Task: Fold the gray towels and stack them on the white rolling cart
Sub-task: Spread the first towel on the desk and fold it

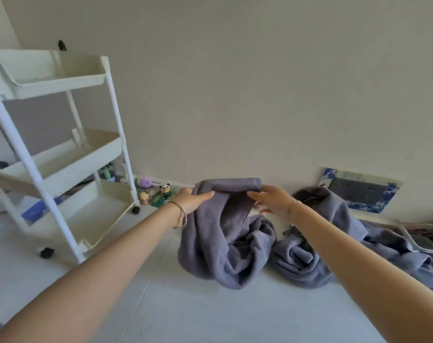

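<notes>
– Gray towel (225,233): position?
– Held up in front of the person, between both hands. Top edge is stretched level from hand to hand; the rest hangs down bunched, and its lower folds reach the pale floor (185,305).
– Left hand (193,200)?
– Grips the top edge at its left end, fingers curled over the cloth. Thin bracelet (180,215) on that wrist.
– Right hand (272,200)?
– Pinches the right end of the same edge, thumb on the near side, fingers only loosely bent below it.
– Other laundry?
– More gray towels (309,258) lie crumpled on the floor just right of the held one, under the right forearm, spreading toward the right edge of the view.
– White rolling cart (62,149)?
– Stands well to the left, three tiers, against the wall. No towel visible on its trays.
– Beyond that?
– Small toys (158,193) by the wall between cart and hands. A blue-patterned panel (361,191) leans on the wall at right.
</notes>
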